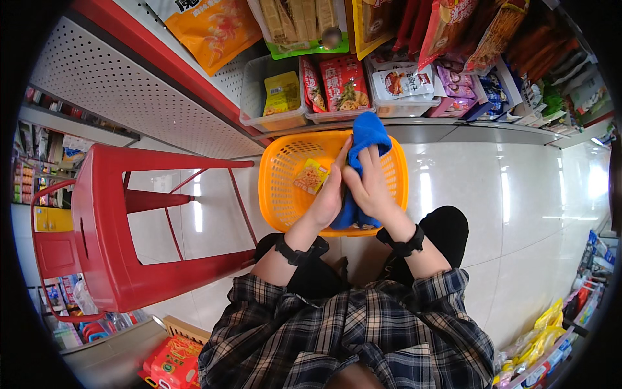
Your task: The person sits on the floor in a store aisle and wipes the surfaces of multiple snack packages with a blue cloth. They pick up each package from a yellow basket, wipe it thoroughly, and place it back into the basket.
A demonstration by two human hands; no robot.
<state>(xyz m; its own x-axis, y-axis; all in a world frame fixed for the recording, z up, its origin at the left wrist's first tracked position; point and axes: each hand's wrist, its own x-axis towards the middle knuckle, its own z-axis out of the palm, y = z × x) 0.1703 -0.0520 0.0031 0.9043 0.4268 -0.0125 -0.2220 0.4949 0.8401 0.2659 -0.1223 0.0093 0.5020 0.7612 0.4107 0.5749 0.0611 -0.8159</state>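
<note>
Over an orange plastic basket [268, 189] with slotted walls, a blue cloth [370, 129] is bunched up between my two hands. My right hand [373, 187] grips it, and the fingertips reach under a folded upper edge. Pressed against the cloth's left side is my left hand [329, 194], its fingers pointing toward the shelf and partly hidden. The cloth's lower part hangs into the basket below my wrists. On the basket floor, to the left of my hands, lies a small yellow snack packet [311, 176].
A red metal stool [104, 233] lies on its side at left. Beyond the basket, a shelf holds clear plastic bins [272, 121] of snack packets [344, 83], with larger bags [211, 34] above. A red package [174, 361] sits behind me at left; yellow bags [544, 330] at lower right.
</note>
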